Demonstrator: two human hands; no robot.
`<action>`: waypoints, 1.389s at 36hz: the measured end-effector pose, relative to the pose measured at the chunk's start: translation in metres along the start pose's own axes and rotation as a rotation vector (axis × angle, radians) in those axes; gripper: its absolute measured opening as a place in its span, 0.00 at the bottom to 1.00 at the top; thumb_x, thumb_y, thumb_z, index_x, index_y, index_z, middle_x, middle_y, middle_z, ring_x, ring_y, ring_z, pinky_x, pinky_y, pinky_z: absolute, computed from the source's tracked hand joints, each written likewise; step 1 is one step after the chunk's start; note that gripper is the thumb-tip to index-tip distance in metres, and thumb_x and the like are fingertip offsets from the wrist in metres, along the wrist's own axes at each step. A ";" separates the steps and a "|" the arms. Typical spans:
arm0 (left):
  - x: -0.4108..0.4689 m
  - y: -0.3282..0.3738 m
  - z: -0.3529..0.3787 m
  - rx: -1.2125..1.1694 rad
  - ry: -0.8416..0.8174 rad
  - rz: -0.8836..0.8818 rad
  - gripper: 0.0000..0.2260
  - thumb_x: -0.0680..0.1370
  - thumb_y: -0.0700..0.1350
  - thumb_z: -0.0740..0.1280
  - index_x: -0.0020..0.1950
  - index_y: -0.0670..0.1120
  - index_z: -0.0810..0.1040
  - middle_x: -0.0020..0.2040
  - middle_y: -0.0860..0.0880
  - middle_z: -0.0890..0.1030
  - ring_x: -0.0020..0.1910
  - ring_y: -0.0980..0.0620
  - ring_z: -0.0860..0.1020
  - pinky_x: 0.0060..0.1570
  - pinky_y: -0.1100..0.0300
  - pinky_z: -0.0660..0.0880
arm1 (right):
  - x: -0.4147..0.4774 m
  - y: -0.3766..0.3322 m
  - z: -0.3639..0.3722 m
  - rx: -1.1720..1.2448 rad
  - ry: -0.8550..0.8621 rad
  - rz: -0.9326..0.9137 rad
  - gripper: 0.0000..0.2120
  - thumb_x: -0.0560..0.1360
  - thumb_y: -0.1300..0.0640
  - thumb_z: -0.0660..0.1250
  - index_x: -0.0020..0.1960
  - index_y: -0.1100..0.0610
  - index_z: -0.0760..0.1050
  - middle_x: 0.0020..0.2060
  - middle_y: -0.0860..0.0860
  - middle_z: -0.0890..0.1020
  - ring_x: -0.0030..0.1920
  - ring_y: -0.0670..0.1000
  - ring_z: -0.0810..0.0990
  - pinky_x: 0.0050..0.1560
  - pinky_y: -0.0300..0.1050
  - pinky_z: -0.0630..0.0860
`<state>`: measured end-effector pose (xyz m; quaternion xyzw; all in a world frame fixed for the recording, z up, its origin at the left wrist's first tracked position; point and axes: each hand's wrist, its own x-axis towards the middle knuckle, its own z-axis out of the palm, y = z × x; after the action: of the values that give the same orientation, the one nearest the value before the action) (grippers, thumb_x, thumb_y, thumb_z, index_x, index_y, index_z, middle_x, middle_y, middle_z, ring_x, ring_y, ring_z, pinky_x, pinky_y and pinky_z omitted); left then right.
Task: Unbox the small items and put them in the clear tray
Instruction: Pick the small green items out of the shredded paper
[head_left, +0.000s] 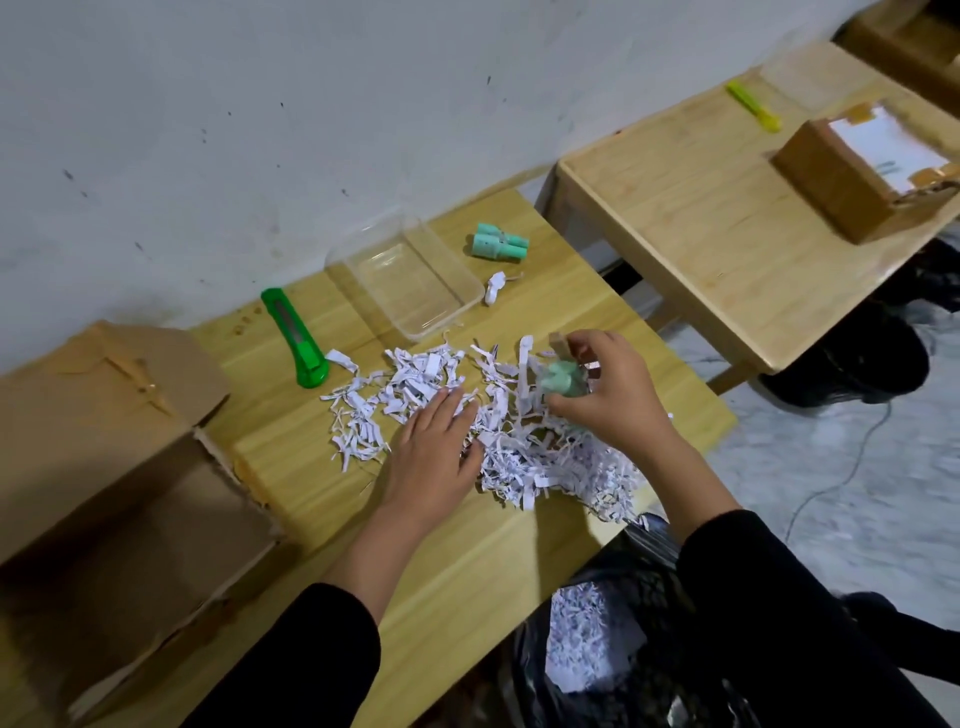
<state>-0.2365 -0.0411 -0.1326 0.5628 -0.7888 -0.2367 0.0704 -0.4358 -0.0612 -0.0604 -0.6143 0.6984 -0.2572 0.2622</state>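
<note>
A heap of shredded white paper (415, 384) covers the middle of the wooden table (457, 561). My right hand (608, 395) is shut on a small mint-green item (561, 379) just above the heap's right side. My left hand (436, 447) lies flat on the shreds, fingers apart and holding nothing. Behind the heap, near the wall, stands the clear tray (405, 275) with nothing visible inside. Another mint-green item (498, 241) lies on the table to the right of the tray. An open cardboard box (114, 467) sits at the left.
A green box cutter (296, 338) lies left of the tray. A white scrap (496, 286) rests by the tray's right corner. A black bag (623, 649) holding shreds hangs at the table's near right. A second table (727, 249) carries a box (852, 176) and a yellow cutter (753, 104).
</note>
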 end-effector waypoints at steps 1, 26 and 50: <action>0.000 0.000 0.000 -0.002 0.003 -0.002 0.23 0.81 0.52 0.54 0.75 0.51 0.58 0.77 0.53 0.54 0.76 0.55 0.48 0.73 0.57 0.46 | -0.001 -0.001 -0.002 0.023 0.021 0.001 0.27 0.64 0.60 0.75 0.60 0.57 0.71 0.51 0.51 0.72 0.49 0.48 0.72 0.46 0.32 0.69; 0.000 -0.001 0.004 0.025 -0.002 -0.013 0.23 0.81 0.52 0.53 0.76 0.51 0.57 0.77 0.53 0.53 0.76 0.55 0.48 0.73 0.54 0.49 | -0.045 0.042 -0.003 -0.148 -0.019 0.049 0.28 0.63 0.56 0.77 0.60 0.57 0.73 0.54 0.52 0.77 0.54 0.51 0.72 0.52 0.40 0.67; 0.005 0.006 -0.008 0.024 0.022 -0.037 0.22 0.79 0.51 0.58 0.73 0.51 0.64 0.76 0.53 0.59 0.76 0.54 0.53 0.72 0.55 0.53 | 0.035 0.015 -0.001 0.367 0.391 0.249 0.19 0.66 0.57 0.75 0.55 0.56 0.76 0.49 0.49 0.79 0.49 0.47 0.77 0.50 0.41 0.75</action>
<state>-0.2409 -0.0464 -0.1238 0.5805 -0.7804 -0.2224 0.0678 -0.4514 -0.0941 -0.0712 -0.4048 0.7476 -0.4586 0.2588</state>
